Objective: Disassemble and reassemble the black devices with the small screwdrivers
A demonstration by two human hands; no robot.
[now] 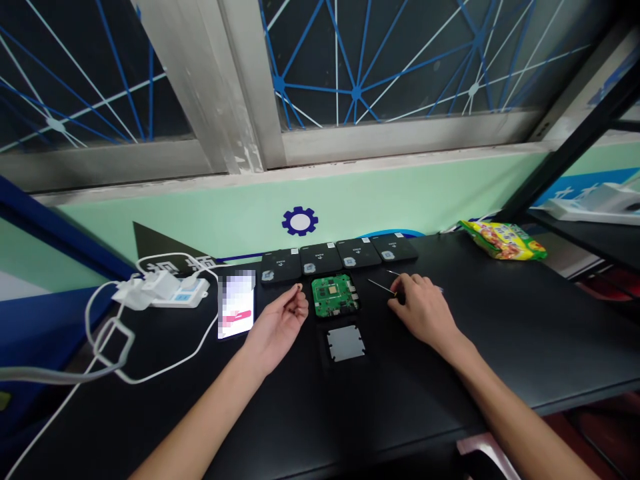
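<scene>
My left hand [280, 328] is closed in a pinch left of the green circuit board [334, 295]; a tiny dark thing may sit at its fingertips, too small to name. The board lies in a black open case, ports facing right. My right hand [427, 310] curls around a screwdriver [381, 287] on the table, its thin metal shaft pointing left towards the board. Behind it, a second thin metal tool [393, 272] pokes out, mostly hidden by the fingers. A square grey metal plate [347, 343] with notched edges rests in front of the board.
Several flat black boxes [320, 259] stand in a row along the wall. A lit phone [237, 304] lies left of my left hand. Further left is a white power strip [185, 292] with plugs and looping cables. A yellow-green snack bag [505, 241] lies at the back right.
</scene>
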